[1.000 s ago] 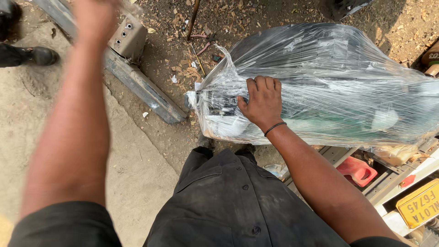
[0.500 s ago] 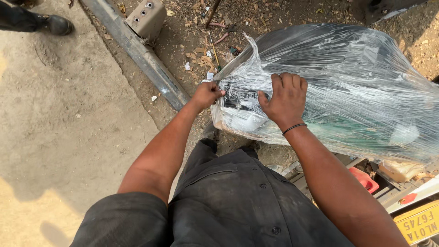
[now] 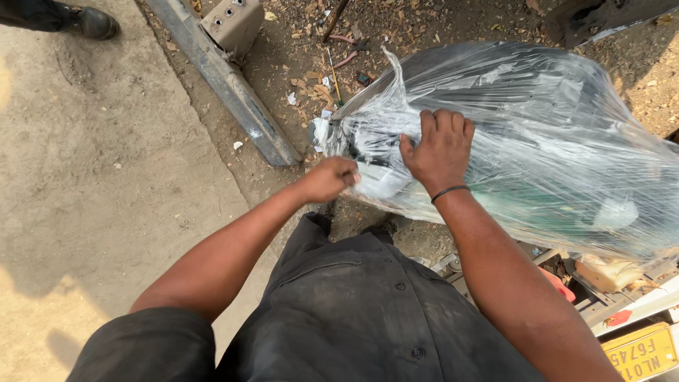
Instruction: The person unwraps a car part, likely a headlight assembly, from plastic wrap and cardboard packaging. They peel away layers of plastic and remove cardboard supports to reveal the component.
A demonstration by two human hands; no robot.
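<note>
Left hand (image 3: 331, 178) now down from its raised position, fist closed on the clear plastic wrap (image 3: 537, 141) at the bundle's near end. Right hand (image 3: 440, 147) still pressed on top, fingers curled into the film. Wrapped bundle lying across the dirt ground (image 3: 297, 78), just right of a grey metal beam (image 3: 226, 81). Yellow plate (image 3: 640, 351) at lower right; another person's shoe (image 3: 95, 22) top left.

I see glossy, crinkled clear plastic film (image 3: 537, 141) stretched over a dark, bulky object, catching hard highlights. My left hand (image 3: 329, 179) and right hand (image 3: 440, 147) both pinch that slick wrap. The dull grey metal beam (image 3: 226, 85) looks scuffed and matt. The pale concrete floor (image 3: 92, 184) looks rough and dusty. My black cloth shirt (image 3: 353, 318) is matt.
</note>
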